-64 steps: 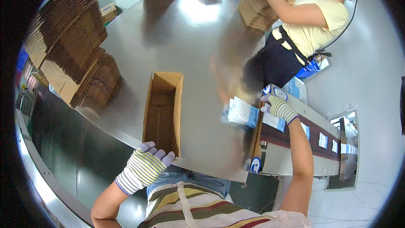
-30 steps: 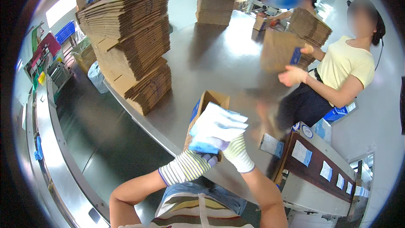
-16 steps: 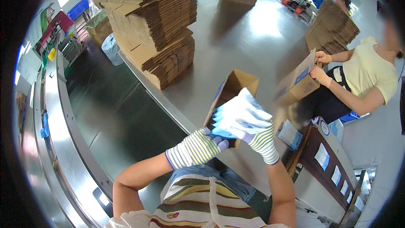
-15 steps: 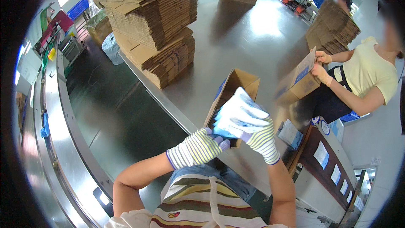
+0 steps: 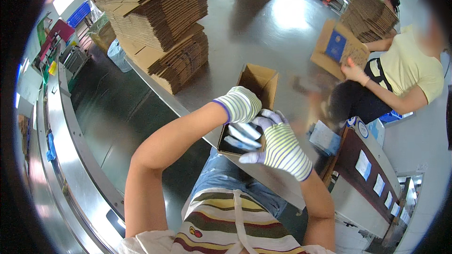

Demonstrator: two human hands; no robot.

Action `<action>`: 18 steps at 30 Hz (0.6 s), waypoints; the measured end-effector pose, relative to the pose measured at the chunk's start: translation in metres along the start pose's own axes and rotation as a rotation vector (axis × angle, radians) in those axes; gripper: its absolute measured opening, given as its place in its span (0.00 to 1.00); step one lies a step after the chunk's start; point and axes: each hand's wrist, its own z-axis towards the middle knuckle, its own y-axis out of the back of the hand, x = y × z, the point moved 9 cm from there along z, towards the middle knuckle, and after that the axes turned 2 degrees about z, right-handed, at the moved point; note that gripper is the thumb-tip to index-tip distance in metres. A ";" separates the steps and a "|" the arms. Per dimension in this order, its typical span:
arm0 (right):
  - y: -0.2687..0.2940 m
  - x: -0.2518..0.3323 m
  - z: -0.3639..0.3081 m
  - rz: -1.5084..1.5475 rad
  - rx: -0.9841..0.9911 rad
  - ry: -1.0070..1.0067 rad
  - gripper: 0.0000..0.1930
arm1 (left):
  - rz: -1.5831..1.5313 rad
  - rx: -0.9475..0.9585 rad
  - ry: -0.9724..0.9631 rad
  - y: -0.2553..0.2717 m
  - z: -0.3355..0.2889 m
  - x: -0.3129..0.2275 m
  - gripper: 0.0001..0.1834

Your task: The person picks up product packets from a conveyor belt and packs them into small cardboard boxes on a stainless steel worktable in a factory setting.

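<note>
A narrow open cardboard box (image 5: 270, 87) stands at the near edge of the metal table, with several white and blue packets (image 5: 244, 136) in its near end. My left hand (image 5: 240, 103), in a striped glove, reaches down into the middle of the box; its fingertips are hidden inside. My right hand (image 5: 285, 148), gloved alike, lies across the box's right side, thumb apart from the other fingers. Its thumb is by the near end of the packets, and its fingers point toward my left hand.
Tall stacks of flattened cardboard boxes (image 5: 160, 23) stand on the metal table (image 5: 226, 47) at the left. On the right a co-worker holds a cardboard box (image 5: 335, 49). Packets (image 5: 325, 137) lie nearer me on that side. A curved metal rail (image 5: 66, 127) runs along the far left.
The packets, held above the box before, are now inside it. My left hand has moved forward into the box; my right hand has loosened and spread. The co-worker's box has been raised and turned.
</note>
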 end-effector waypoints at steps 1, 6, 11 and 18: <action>0.002 0.006 -0.010 -0.061 -0.053 0.032 0.54 | 0.116 0.125 -0.026 -0.012 0.009 -0.006 0.11; -0.012 -0.002 -0.035 -0.057 -0.336 -0.033 0.56 | 0.012 0.400 -0.027 -0.038 0.022 -0.017 0.19; -0.022 -0.003 -0.035 -0.016 -0.346 -0.088 0.61 | -0.103 0.690 -0.116 -0.076 0.001 -0.013 0.26; -0.008 -0.024 -0.043 0.192 -0.286 -0.079 0.56 | -0.102 0.024 -0.061 -0.021 -0.039 -0.047 0.18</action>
